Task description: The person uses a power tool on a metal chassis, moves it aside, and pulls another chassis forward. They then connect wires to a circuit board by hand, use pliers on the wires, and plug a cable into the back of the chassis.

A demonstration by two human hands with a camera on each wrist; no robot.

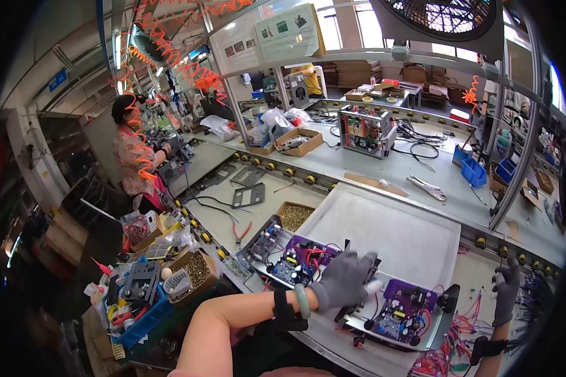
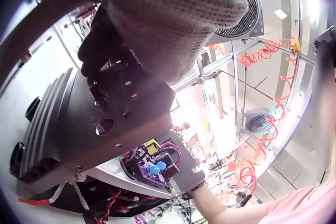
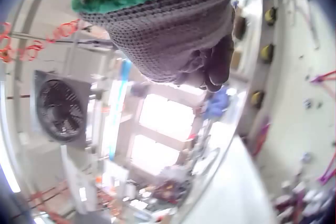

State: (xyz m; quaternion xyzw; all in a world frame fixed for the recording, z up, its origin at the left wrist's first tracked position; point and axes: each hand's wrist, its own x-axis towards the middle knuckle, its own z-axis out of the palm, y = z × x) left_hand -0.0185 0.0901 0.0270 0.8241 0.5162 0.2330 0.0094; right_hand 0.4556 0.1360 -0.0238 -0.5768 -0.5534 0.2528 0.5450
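Note:
My left hand (image 1: 346, 281), in a grey glove, is over the near end of an open chassis with a purple circuit board (image 1: 401, 308). In the left wrist view, its fingers grip the edge of a dark end panel (image 2: 126, 111) with round holes and a ribbed side. Blue parts on the board show below that panel. At the far right, my gloved right hand (image 1: 507, 286) is raised beside the bench, above a bundle of red and pink wires (image 1: 449, 345). The right wrist view shows the right hand's fingers (image 3: 218, 69) loosely bent, with nothing visible in them.
A second chassis with a purple board (image 1: 302, 257) lies left of my left hand. Behind are a flat metal plate (image 1: 383, 226), a box of brass screws (image 1: 294, 217) and red-handled pliers (image 1: 242, 232). A blue bin (image 1: 141, 327) stands left. Another person (image 1: 132, 151) works farther back.

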